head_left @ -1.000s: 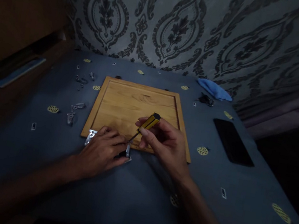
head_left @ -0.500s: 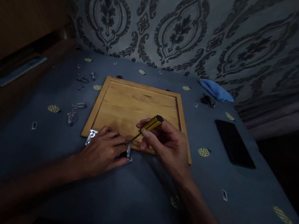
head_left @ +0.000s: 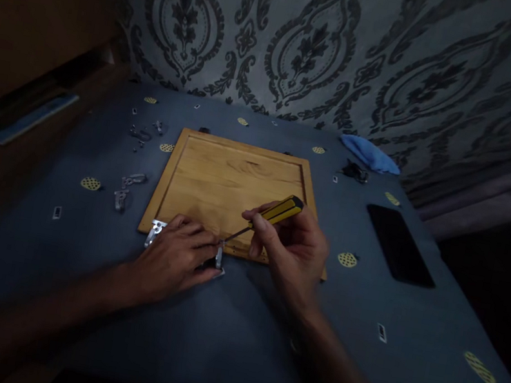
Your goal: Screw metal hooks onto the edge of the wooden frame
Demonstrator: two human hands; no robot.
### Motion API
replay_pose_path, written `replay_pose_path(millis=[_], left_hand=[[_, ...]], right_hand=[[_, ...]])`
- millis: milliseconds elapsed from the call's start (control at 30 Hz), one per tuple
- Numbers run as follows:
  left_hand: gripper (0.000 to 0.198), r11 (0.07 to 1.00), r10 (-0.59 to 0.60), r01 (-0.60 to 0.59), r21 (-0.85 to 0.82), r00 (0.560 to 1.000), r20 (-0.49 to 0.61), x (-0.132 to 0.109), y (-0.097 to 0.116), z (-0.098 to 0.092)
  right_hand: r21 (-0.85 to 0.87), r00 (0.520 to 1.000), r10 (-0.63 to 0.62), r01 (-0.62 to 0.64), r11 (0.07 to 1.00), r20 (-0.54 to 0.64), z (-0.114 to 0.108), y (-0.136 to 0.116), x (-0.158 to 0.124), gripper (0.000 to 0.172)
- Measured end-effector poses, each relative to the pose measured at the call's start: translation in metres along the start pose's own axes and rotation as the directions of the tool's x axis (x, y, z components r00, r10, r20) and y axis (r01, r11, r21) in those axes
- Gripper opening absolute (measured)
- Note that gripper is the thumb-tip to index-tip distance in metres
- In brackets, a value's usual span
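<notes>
In my right hand (head_left: 297, 251) is a yellow-and-black screwdriver (head_left: 276, 211), held at a slant. Its thin shaft points down and left, the tip close to my left fingertips. My left hand (head_left: 183, 255) lies over the near edge of a framed wooden panel (head_left: 238, 179), thumb and fingers closed around a metal hinge (head_left: 219, 257) that they partly hide. To the left of that hand, a second shiny hinge (head_left: 157, 230) sits on the panel's near left corner. The exact meeting of tip and screw is hidden by my fingers.
Loose metal hinges (head_left: 121, 198) and small hardware pieces (head_left: 140, 133) lie left of the panel. A black phone-like slab (head_left: 400, 245) is on the right, with a blue cloth (head_left: 369, 154) and a small dark object (head_left: 355, 172) behind. A patterned wall rises at the back.
The screwdriver handle and my right hand have shifted right, so the tool leans lower and more shaft shows. My left hand stays at the hinge.
</notes>
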State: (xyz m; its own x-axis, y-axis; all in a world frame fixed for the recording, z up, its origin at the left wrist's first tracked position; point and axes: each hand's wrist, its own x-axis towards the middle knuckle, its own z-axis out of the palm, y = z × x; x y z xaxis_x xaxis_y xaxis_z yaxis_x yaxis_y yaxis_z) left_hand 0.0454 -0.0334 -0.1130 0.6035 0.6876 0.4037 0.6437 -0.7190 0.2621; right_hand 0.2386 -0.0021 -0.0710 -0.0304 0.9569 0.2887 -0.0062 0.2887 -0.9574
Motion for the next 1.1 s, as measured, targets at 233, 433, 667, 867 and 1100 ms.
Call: replay_pose_path(millis=[233, 433, 667, 867, 1100], left_hand=[[0.018, 1.0, 0.005, -0.005, -0.001, 1.0, 0.016, 0.0, -0.001, 0.0], [0.02, 1.0, 0.004, -0.004, 0.009, 1.0, 0.019, 0.001, 0.0, -0.001], [0.017, 1.0, 0.001, -0.001, 0.012, 1.0, 0.014, 0.001, 0.0, 0.0], [0.019, 1.0, 0.016, -0.016, 0.009, 1.0, -0.006, 0.001, 0.0, 0.0], [0.02, 1.0, 0.014, -0.014, 0.0, 1.0, -0.007, 0.001, -0.001, -0.001]], right_hand=[[-0.023, 0.999, 0.034, -0.033, 0.999, 0.041, 0.004, 0.002, -0.002, 0.038], [0.015, 0.993, 0.052, -0.054, 0.998, 0.104, 0.001, 0.001, 0.0, 0.034], [-0.042, 0.978, 0.057, -0.05, 0.998, 0.2, -0.008, 0.002, 0.0, 0.035], [-0.047, 0.985, 0.047, -0.04, 0.998, 0.168, -0.007, 0.004, 0.0, 0.031], [-0.017, 0.986, 0.026, -0.024, 1.0, 0.163, -0.007, 0.004, -0.001, 0.02]])
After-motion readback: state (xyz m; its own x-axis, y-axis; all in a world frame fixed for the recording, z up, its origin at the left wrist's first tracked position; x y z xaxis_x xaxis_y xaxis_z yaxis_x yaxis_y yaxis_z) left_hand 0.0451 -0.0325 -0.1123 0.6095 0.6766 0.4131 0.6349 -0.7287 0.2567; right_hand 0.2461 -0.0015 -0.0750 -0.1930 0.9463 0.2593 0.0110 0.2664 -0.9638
